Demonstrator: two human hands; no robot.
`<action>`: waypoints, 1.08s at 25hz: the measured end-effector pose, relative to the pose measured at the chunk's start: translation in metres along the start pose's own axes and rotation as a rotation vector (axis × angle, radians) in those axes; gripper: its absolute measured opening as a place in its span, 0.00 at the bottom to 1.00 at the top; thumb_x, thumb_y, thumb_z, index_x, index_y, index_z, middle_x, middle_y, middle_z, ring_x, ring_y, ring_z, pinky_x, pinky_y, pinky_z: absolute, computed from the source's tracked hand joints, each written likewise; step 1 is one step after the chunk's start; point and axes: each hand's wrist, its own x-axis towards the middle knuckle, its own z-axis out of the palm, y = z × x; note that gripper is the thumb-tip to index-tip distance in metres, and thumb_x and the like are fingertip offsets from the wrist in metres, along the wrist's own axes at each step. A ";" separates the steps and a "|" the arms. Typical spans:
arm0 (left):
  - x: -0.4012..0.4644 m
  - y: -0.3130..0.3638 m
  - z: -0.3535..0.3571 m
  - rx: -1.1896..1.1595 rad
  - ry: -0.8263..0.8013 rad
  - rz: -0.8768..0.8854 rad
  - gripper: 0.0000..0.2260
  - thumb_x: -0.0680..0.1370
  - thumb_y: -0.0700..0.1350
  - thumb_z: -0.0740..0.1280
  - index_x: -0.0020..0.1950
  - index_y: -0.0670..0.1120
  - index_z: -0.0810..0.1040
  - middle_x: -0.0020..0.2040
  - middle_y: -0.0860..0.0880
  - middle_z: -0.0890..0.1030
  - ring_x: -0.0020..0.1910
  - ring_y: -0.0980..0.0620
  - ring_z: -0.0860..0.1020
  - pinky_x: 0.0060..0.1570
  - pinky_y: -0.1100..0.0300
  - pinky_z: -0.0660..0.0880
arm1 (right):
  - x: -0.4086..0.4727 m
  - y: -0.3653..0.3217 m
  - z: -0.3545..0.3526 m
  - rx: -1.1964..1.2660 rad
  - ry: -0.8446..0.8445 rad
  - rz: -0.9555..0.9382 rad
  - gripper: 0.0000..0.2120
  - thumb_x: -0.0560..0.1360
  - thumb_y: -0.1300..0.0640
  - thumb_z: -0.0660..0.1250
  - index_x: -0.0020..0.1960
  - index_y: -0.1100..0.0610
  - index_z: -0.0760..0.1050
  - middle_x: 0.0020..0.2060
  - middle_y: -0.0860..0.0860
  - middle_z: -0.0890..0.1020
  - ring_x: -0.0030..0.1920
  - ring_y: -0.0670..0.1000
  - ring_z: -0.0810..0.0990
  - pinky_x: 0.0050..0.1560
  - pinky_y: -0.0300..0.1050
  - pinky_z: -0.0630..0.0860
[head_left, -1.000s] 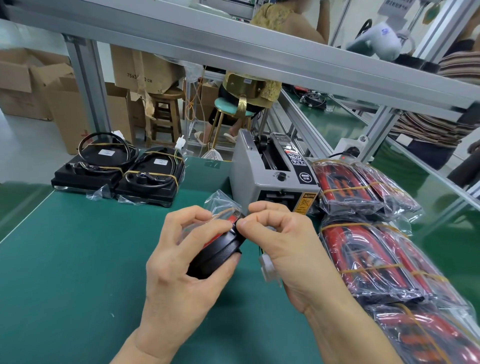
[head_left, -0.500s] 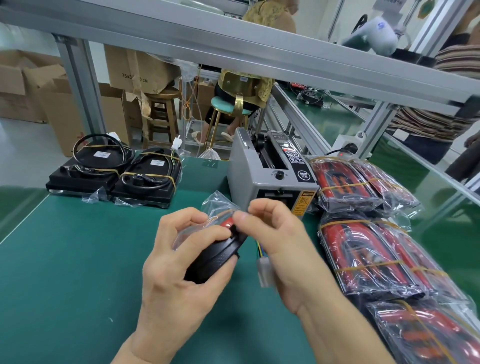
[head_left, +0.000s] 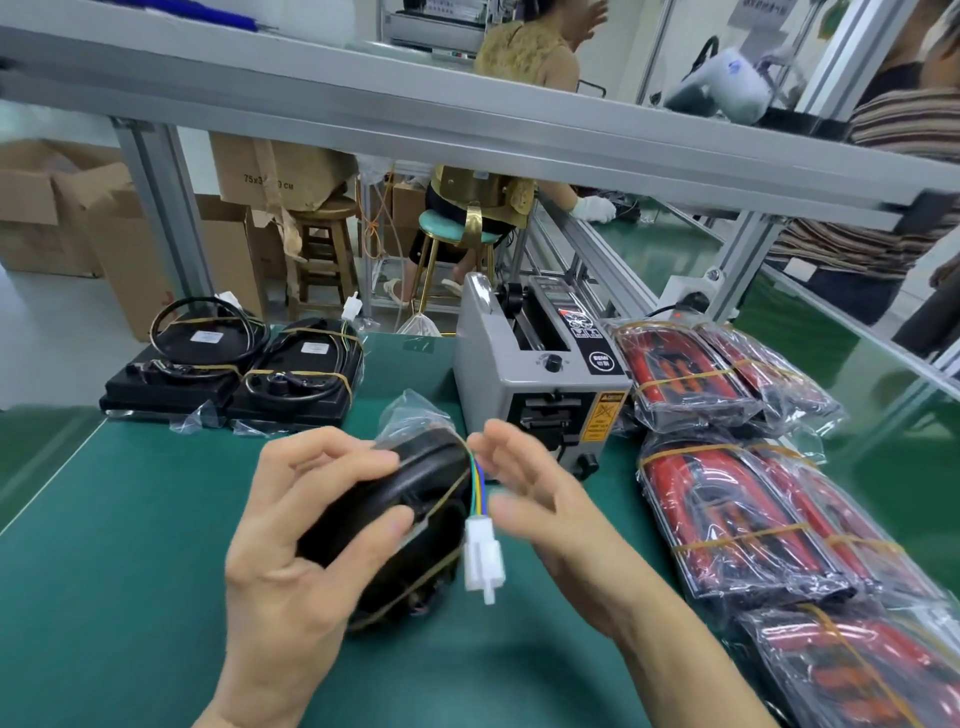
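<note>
My left hand (head_left: 306, 525) grips a black bagged part (head_left: 400, 519) above the green table, thumb and fingers curled round it. A rubber band crosses the part, and clear plastic (head_left: 410, 415) sticks out at its top. Coloured wires run down its right side to a white connector (head_left: 484, 558) that hangs free. My right hand (head_left: 540, 499) is just right of the wires, fingers straight and spread, holding nothing; whether a fingertip touches the wires I cannot tell.
A grey tape dispenser (head_left: 540, 374) stands behind my hands. Banded stacks of red parts in bags (head_left: 727, 514) line the right side. Two black units with coiled cables (head_left: 234, 374) sit at the far left. An aluminium frame rail (head_left: 467, 130) crosses overhead; people sit beyond.
My right hand has let go of the bag's top and opened. The part has turned in my left hand, so the wires and white connector now hang in view.
</note>
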 end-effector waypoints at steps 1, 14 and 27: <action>0.000 0.000 0.000 -0.101 0.028 -0.048 0.15 0.70 0.44 0.70 0.54 0.58 0.80 0.54 0.51 0.75 0.53 0.53 0.76 0.55 0.64 0.71 | -0.002 0.002 -0.002 -0.065 -0.118 0.013 0.40 0.64 0.59 0.75 0.72 0.47 0.64 0.69 0.40 0.73 0.70 0.39 0.68 0.66 0.37 0.66; 0.008 0.000 -0.020 0.054 -0.360 -0.412 0.16 0.67 0.50 0.73 0.54 0.56 0.81 0.56 0.61 0.80 0.59 0.64 0.75 0.59 0.76 0.64 | 0.005 -0.022 0.001 -1.330 -0.002 -0.302 0.25 0.60 0.47 0.77 0.54 0.43 0.74 0.47 0.38 0.79 0.49 0.39 0.70 0.53 0.43 0.58; 0.002 -0.003 -0.014 0.030 -0.316 -0.543 0.08 0.69 0.47 0.76 0.45 0.56 0.82 0.42 0.54 0.84 0.43 0.57 0.80 0.49 0.69 0.73 | 0.025 -0.043 -0.002 -0.899 -0.203 -0.334 0.03 0.73 0.62 0.72 0.41 0.55 0.82 0.41 0.47 0.82 0.43 0.45 0.79 0.50 0.43 0.74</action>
